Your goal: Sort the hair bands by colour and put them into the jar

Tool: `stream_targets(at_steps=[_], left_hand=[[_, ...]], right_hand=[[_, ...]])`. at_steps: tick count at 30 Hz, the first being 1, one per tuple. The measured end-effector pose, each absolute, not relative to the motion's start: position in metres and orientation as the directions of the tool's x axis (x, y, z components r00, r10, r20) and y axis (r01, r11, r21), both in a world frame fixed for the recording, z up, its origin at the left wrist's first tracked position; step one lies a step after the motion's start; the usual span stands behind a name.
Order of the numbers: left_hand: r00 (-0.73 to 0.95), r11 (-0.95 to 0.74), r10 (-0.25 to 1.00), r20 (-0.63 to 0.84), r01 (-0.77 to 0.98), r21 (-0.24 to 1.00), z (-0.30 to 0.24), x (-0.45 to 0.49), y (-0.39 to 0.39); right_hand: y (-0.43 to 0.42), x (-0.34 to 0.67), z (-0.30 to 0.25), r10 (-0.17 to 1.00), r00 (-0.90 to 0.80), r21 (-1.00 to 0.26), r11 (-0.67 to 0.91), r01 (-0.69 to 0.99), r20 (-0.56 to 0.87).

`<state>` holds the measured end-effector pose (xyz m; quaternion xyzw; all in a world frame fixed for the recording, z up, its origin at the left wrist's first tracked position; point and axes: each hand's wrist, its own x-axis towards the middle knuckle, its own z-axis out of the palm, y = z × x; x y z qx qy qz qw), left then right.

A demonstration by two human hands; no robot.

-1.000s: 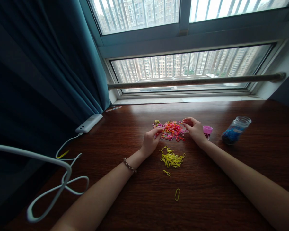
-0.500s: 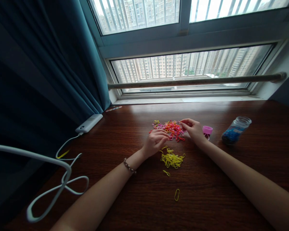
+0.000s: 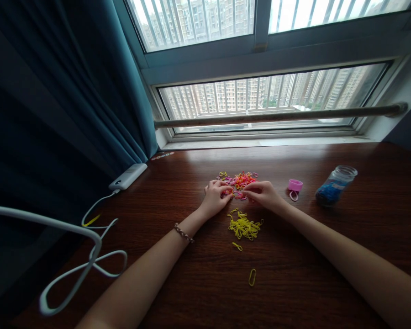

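A heap of small pink, orange and yellow elastic loops (image 3: pixel 239 180) lies on the dark wooden table (image 3: pixel 178 192). My left hand (image 3: pixel 215 199) rests at its left edge with the fingers curled into the loops. My right hand (image 3: pixel 263 193) is at the heap's near right edge, thumb and fingers pinched on the loops. Just below both hands lies a separate pile of yellow loops (image 3: pixel 244 226). Two stray yellow loops, one (image 3: pixel 236 246) and another (image 3: pixel 252 277), lie nearer to me.
A pink lid (image 3: pixel 295 185) with a pink loop beside it sits right of the hands. A clear jar of blue loops (image 3: pixel 334 186) lies further right. A white power bank (image 3: pixel 128 176) with a white cable (image 3: pixel 89 256) is at the left by a teal curtain.
My right hand moved left and nearer, from the heap's far right side to its near edge. My left hand shifted from the heap's left, toward me, then back onto it.
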<state>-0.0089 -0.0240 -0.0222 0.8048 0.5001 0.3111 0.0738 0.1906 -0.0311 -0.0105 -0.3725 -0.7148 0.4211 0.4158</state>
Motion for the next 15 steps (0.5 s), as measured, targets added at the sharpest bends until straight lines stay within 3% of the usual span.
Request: stream_targets(at_steps=[4, 8, 15], left_hand=[[0.307, -0.496, 0.851, 0.427, 0.737, 0.459, -0.022, -0.010, -0.023], [0.286, -0.516, 0.839, 0.464, 0.690, 0.507, -0.020, -0.012, -0.022], [0.189, -0.531, 0.823, 0.535, 0.589, 0.609, -0.024, -0.017, -0.018]], right_hand=[[-0.025, 0.194, -0.015, 0.859, -0.260, -0.794, 0.508, 0.332, 0.441], [-0.022, 0.194, -0.019, 0.742, -0.350, -0.586, 0.668, 0.460, 0.571], [-0.023, 0.193, -0.030, 0.635, -0.571, -0.309, 0.763, 0.567, 0.519]])
